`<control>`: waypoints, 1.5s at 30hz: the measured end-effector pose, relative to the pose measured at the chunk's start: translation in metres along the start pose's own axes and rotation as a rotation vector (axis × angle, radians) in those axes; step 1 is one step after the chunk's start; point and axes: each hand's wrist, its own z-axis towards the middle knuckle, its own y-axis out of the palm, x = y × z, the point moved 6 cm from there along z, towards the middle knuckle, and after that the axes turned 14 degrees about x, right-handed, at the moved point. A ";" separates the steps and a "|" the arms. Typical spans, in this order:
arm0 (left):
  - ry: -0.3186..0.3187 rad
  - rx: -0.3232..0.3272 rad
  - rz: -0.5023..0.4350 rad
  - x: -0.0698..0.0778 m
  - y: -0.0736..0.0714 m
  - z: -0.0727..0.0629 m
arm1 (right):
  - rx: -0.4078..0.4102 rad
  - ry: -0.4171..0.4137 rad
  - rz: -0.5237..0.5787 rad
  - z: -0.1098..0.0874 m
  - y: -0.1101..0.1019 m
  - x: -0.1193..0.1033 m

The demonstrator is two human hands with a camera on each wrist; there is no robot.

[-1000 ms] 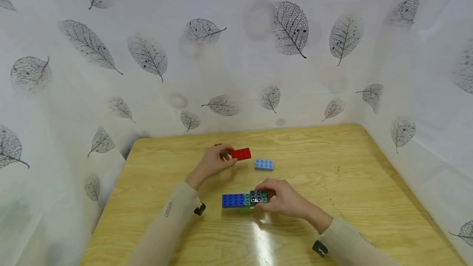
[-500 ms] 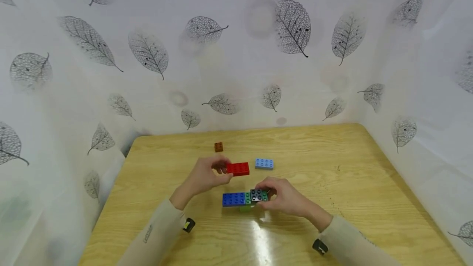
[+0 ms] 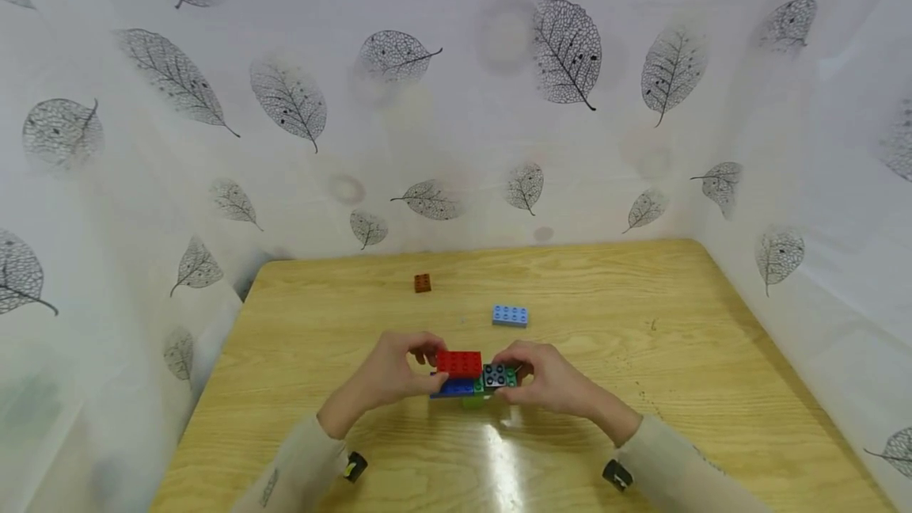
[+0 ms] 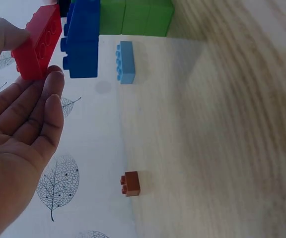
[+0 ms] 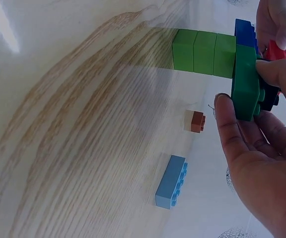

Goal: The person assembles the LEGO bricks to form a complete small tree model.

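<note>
My left hand (image 3: 385, 374) pinches a red toy building brick (image 3: 459, 363) between thumb and fingers. In the left wrist view this brick is close over the studs of a blue brick (image 4: 83, 42), with a narrow gap between. The blue brick and a dark green brick (image 5: 244, 84) form a top layer on a column of light green bricks (image 5: 203, 52) standing on the table. A small black brick (image 3: 493, 375) sits on the dark green one. My right hand (image 3: 552, 388) grips the dark green brick at its right end, its fingers partly hiding the black brick.
Behind the stack, a light blue brick (image 3: 510, 316) lies on the wooden table (image 3: 299, 323). Farther back and left lies a small brown brick (image 3: 423, 283). A white leaf-patterned curtain (image 3: 456, 125) hangs beyond the table.
My left hand has brought the red brick from the back of the table toward me, over the blue brick. The small brown brick came into full sight. My right hand stays in place.
</note>
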 end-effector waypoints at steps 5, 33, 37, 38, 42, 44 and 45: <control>0.051 -0.005 0.021 -0.003 0.007 -0.007 | 0.000 0.004 -0.007 0.000 0.000 -0.001; 0.080 -0.064 0.106 0.005 0.011 -0.009 | 0.005 0.008 -0.008 0.000 0.000 -0.003; 0.066 -0.074 0.104 0.006 0.011 -0.009 | -0.001 0.014 -0.013 0.000 0.001 -0.002; 0.064 -0.076 0.104 0.006 0.011 -0.009 | -0.005 0.023 -0.013 0.000 0.002 -0.001; 0.069 -0.077 0.101 0.006 0.011 -0.009 | -0.011 0.070 -0.008 0.000 0.005 0.001; 0.078 -0.074 0.100 0.007 0.011 -0.009 | -0.005 0.098 0.009 0.001 0.007 0.001; 0.083 -0.072 0.098 0.007 0.011 -0.009 | 0.000 0.107 0.016 0.001 0.008 0.001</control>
